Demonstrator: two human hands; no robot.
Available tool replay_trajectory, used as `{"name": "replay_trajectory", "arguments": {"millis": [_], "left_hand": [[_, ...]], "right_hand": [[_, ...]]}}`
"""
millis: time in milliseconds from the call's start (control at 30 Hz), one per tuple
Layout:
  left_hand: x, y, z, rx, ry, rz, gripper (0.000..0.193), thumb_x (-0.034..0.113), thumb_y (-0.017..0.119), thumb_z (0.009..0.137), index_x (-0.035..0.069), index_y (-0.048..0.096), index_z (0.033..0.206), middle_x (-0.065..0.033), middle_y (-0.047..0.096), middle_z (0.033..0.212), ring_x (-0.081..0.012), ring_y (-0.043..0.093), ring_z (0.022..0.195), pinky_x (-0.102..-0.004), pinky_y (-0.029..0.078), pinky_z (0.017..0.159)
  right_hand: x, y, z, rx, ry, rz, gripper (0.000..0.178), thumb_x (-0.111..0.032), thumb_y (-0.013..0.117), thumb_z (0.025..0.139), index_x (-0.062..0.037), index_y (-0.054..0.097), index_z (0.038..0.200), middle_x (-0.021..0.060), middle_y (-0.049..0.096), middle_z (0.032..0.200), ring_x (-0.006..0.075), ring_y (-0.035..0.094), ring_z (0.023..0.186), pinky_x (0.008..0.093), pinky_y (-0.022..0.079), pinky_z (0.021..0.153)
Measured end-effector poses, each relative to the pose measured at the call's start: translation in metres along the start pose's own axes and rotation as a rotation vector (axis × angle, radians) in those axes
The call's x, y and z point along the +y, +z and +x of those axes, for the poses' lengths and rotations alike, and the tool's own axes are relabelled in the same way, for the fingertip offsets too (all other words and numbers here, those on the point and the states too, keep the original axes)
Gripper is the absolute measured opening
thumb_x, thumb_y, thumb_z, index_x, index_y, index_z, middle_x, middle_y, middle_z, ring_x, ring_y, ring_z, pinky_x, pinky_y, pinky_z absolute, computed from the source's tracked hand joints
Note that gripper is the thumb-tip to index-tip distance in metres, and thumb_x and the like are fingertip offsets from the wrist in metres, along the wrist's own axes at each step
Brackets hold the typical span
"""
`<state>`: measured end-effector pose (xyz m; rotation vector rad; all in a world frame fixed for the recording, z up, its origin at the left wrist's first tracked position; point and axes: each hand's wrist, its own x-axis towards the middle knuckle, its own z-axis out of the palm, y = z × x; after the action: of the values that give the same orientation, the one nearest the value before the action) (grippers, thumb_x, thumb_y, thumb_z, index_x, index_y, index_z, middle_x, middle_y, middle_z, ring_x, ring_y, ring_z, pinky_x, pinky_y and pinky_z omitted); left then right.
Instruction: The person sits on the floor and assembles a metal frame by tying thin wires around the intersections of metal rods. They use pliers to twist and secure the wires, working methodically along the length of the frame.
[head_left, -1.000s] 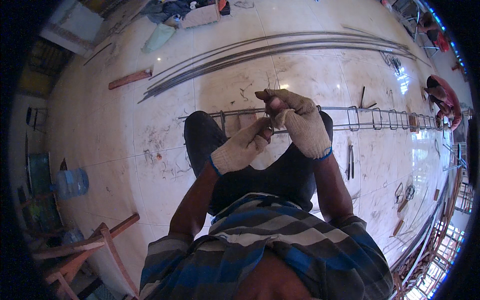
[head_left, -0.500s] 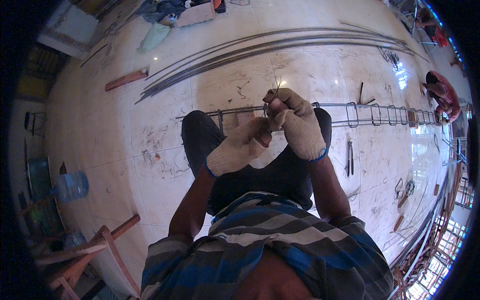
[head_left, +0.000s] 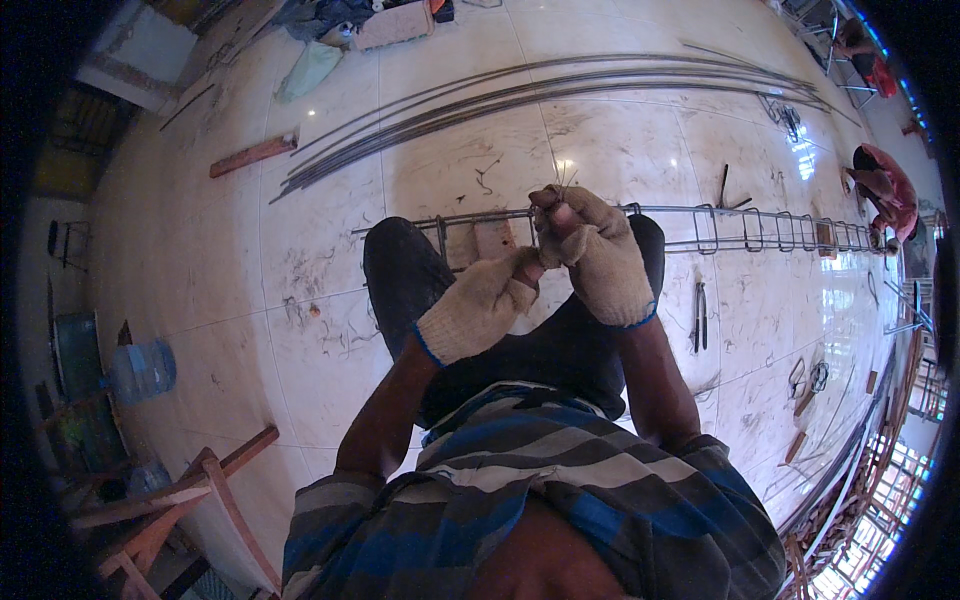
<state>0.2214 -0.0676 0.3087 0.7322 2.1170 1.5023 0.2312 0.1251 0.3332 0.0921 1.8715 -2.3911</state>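
Note:
My left hand [head_left: 478, 308], in a cream knit glove with bare fingertips, is closed in a pinch; what it grips is hidden. My right hand [head_left: 600, 250], gloved the same way, presses thumb and fingers together just above it, the two nearly touching. Thin wire [head_left: 566, 178] sticks up from the right fingers, its lower part covered by the hand. Just beyond my knees lies a long cage of steel bars [head_left: 680, 210] with square stirrups, passing behind my hands. A small brick-coloured block [head_left: 493, 238] is beside the cage, between my knees.
Long steel rods [head_left: 480, 101] lie on the tiled floor farther off, with a reddish wood piece [head_left: 254, 157] near their left end. Long-handled pliers [head_left: 699, 317] rest right of my knee. Another person [head_left: 885, 190] crouches at the cage's far right end. A wooden frame [head_left: 200, 490] stands lower left.
My right hand has tilted slightly and come a little lower, and the wire tips show shorter and lean more right. My left hand has shifted only a little.

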Motion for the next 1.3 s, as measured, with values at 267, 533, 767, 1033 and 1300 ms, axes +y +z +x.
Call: {"name": "replay_trajectory", "arguments": {"millis": [267, 533, 767, 1033, 1300], "left_hand": [[-0.003, -0.005, -0.003, -0.136, -0.108, -0.244, 0.034, 0.028, 0.049, 0.111, 0.002, 0.058, 0.13, -0.0051, 0.059, 0.085, -0.0164, 0.056, 0.074, -0.0329, 0.05, 0.067], [-0.028, -0.029, -0.019, 0.126, -0.144, -0.208, 0.051, 0.013, 0.059, 0.099, 0.006, 0.053, 0.148, 0.0, 0.057, 0.096, -0.0121, 0.06, 0.083, -0.027, 0.053, 0.077], [-0.06, -0.042, -0.048, 0.18, -0.302, -0.846, 0.06, 0.006, 0.058, 0.089, 0.004, 0.053, 0.148, -0.0011, 0.055, 0.098, -0.0115, 0.06, 0.085, -0.0363, 0.057, 0.092], [-0.071, -0.037, -0.059, 0.137, -0.442, -0.887, 0.053, 0.001, 0.058, 0.091, 0.0, 0.055, 0.144, -0.0018, 0.058, 0.104, -0.0128, 0.059, 0.099, -0.0332, 0.058, 0.092], [-0.084, -0.011, -0.062, 0.023, -0.471, -0.479, 0.043, 0.005, 0.053, 0.093, -0.003, 0.064, 0.134, -0.0052, 0.06, 0.106, -0.0133, 0.06, 0.088, -0.0268, 0.052, 0.084]], "right_hand": [[0.002, -0.004, 0.0, 0.011, -0.027, 0.148, 0.04, -0.035, 0.065, 0.104, -0.0006, 0.063, 0.125, 0.0068, 0.071, 0.101, 0.0087, 0.056, 0.073, 0.0264, 0.046, 0.065], [-0.001, -0.067, 0.021, 0.335, -0.338, 0.33, 0.031, -0.029, 0.063, 0.106, -0.0062, 0.058, 0.126, 0.0088, 0.069, 0.102, 0.0114, 0.057, 0.072, 0.0255, 0.049, 0.066], [-0.008, -0.102, 0.019, 0.337, -0.418, 0.476, 0.023, -0.026, 0.063, 0.106, -0.0108, 0.056, 0.121, 0.0019, 0.062, 0.097, 0.0107, 0.055, 0.077, 0.0268, 0.048, 0.07], [-0.007, -0.134, 0.021, 0.217, -0.468, 0.744, 0.013, -0.02, 0.06, 0.108, -0.009, 0.058, 0.114, 0.0013, 0.058, 0.088, 0.0121, 0.052, 0.073, 0.026, 0.05, 0.07], [-0.016, -0.116, 0.024, 0.258, -0.47, 0.665, 0.014, -0.024, 0.061, 0.108, -0.0123, 0.058, 0.115, -0.0021, 0.055, 0.086, 0.0085, 0.047, 0.071, 0.0247, 0.045, 0.066]]}}
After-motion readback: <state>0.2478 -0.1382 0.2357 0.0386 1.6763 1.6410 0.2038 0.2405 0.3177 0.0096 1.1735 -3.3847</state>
